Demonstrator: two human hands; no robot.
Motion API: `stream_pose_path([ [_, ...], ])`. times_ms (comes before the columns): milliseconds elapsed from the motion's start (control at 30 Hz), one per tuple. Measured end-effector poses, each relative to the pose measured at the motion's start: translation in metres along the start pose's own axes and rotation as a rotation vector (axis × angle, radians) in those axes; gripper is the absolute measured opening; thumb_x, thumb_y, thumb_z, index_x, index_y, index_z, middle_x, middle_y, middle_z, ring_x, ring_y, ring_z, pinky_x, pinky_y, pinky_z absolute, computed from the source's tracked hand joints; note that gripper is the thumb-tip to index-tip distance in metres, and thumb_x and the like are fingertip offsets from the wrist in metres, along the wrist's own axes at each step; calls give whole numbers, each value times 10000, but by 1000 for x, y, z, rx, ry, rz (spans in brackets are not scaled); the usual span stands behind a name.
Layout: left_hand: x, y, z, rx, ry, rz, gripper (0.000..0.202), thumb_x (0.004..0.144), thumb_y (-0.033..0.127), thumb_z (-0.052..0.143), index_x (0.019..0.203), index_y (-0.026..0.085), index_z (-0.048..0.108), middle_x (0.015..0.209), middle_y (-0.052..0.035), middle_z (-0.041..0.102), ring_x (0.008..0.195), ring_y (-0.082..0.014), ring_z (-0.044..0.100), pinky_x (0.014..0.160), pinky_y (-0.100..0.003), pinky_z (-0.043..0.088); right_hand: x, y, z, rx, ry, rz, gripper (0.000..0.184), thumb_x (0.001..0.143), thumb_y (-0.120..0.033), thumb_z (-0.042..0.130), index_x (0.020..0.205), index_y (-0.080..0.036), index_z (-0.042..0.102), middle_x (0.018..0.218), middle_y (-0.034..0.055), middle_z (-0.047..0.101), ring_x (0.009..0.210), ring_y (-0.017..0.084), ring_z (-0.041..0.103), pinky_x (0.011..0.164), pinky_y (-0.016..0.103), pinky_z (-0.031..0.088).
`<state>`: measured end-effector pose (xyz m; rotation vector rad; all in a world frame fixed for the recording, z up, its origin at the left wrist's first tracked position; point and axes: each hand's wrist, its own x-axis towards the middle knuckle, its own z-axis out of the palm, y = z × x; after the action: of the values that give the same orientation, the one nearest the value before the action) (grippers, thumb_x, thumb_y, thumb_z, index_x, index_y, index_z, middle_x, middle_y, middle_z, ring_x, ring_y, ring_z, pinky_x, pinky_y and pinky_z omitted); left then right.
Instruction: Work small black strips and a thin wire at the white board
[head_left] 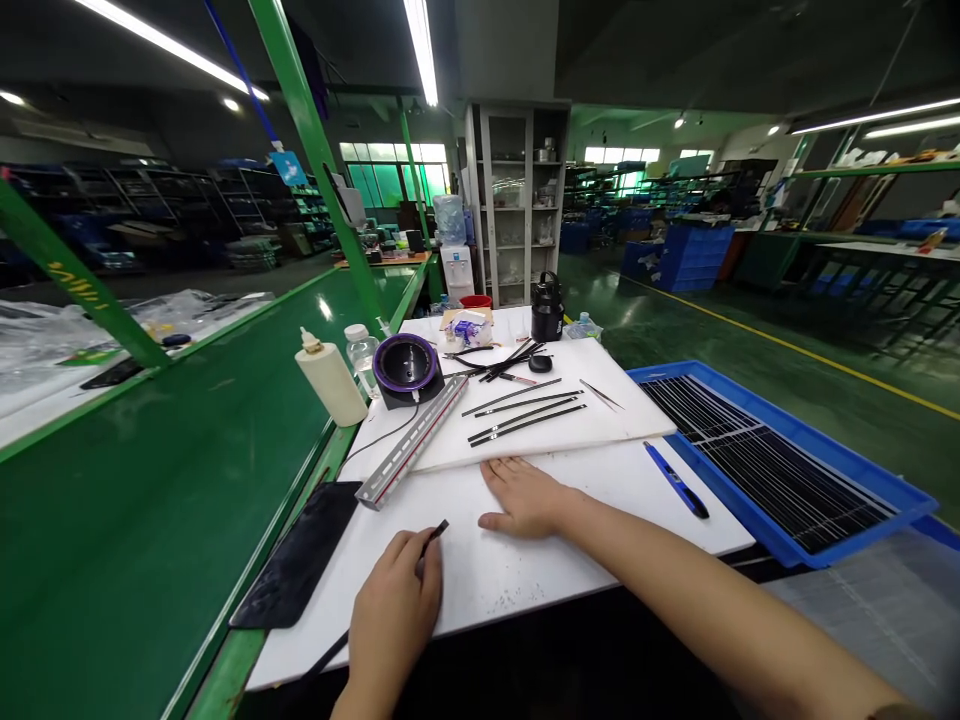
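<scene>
My left hand grips a thin black strip whose tip pokes out above the fingers, over the white board at the near edge. My right hand lies flat, palm down, fingers spread, on the same white board just in front of a raised white sheet. Several long black strips lie side by side on that sheet, a little beyond my right fingertips. A grey metal rail lies diagonally to the left of my right hand.
A blue pen lies right of my right hand. A blue tray of thin black strips sits at the right. A white squeeze bottle, a purple-rimmed black round device, a black flask and a black mat surround the work area; a green conveyor runs left.
</scene>
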<state>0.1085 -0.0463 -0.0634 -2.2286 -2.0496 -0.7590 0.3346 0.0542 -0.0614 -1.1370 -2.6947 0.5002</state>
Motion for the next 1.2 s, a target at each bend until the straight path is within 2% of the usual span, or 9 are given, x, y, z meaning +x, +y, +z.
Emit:
stream_pose_path([
  [100,-2,-1,1,-14,30,12,275,1000,345,410,1098,234,641,1013,-8,690,859,-192,676,689,-295,478,0,-2,-1,6,-3,-62,828,957,-647,477,1563,-150,210,1612,185,163,1470,363,148,1174,591,158],
  [267,0,-1,1,-52,63,30,278,993,351,419,1084,224,649,992,-18,693,847,-196,678,708,-300,489,-12,-18,-1,21,-52,-264,927,960,-681,411,1544,6,196,1596,244,116,1492,299,68,1220,437,67],
  [600,2,2,-1,-100,53,6,307,983,364,415,1075,206,660,1003,-40,693,908,-221,680,793,-337,521,-66,-53,-2,103,-105,-446,979,924,-663,527,1554,-11,157,1593,240,102,1490,299,69,1223,449,51],
  [733,3,3,-2,-105,57,19,319,983,366,403,1067,196,660,1003,-54,694,917,-234,679,813,-355,523,-89,-74,-5,106,-108,-493,974,915,-584,608,1540,24,173,1583,259,116,1491,282,61,1225,402,31],
  [833,3,3,-2,-107,48,33,319,985,370,400,1066,203,660,1009,-50,696,921,-232,678,817,-351,519,-105,-83,2,156,-72,-523,912,949,-493,600,1541,32,145,1582,262,109,1492,280,41,1226,415,28],
  [933,3,3,-2,-102,37,26,322,984,384,403,1061,208,662,994,-45,695,902,-234,676,796,-350,514,-119,-81,26,303,-58,-530,797,987,-405,542,1553,-6,147,1593,229,102,1492,290,32,1222,466,26],
  [1033,2,3,-2,-104,29,7,326,981,396,408,1065,208,661,992,-42,694,874,-224,672,785,-341,506,-132,-69,69,515,-99,-438,613,971,-322,517,1527,-126,347,1560,132,320,1465,258,222,1224,436,100],
  [1133,2,4,-2,-99,15,-19,327,979,398,413,1073,208,663,1017,-42,694,862,-209,667,777,-328,499,-138,-51,119,629,-38,-128,466,955,-362,560,1386,-183,557,1450,118,503,1392,311,372,1195,520,188],
  [1200,2,5,-2,-87,7,-39,323,978,392,418,1070,210,668,1022,-39,694,855,-205,664,762,-324,493,-135,-37,147,717,42,155,384,992,-411,542,1304,-194,594,1367,123,561,1287,314,487,1108,569,338],
])
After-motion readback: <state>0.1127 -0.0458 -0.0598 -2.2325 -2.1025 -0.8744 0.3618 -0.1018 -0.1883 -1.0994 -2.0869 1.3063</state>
